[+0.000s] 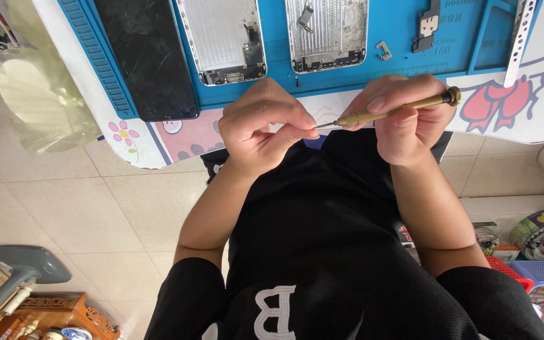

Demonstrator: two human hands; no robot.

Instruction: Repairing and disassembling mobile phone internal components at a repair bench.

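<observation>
while the camera looks down from the head, the picture appears inverted, with the person's black shirt at the bottom and the work surface at the top. the right hand is closed around a slim brass precision screwdriver, held nearly level with its knurled cap pointing outward and its thin tip pointing toward the other hand. the left hand is curled narrow, thumb and forefinger pinched together right at the screwdriver tip; whether a small part sits between those fingertips cannot be told. both hands hover just off the near edge of the table, above the person's lap, touching at the tool tip only. beyond them lies a blue repair mat with a ribbed border. on the mat rest a dark phone screen panel, face up and reaching past the mat's edge, then two opened silver phone housings, one beside the screen and one further along. a small metal bracket and a dark component lie loose on the mat near the second housing. a perforated metal strip leans across the mat's far corner. under the mat, the table cover shows cartoon flowers and pink shapes. a crumpled clear plastic bag hangs by the table edge over a tiled floor.
</observation>
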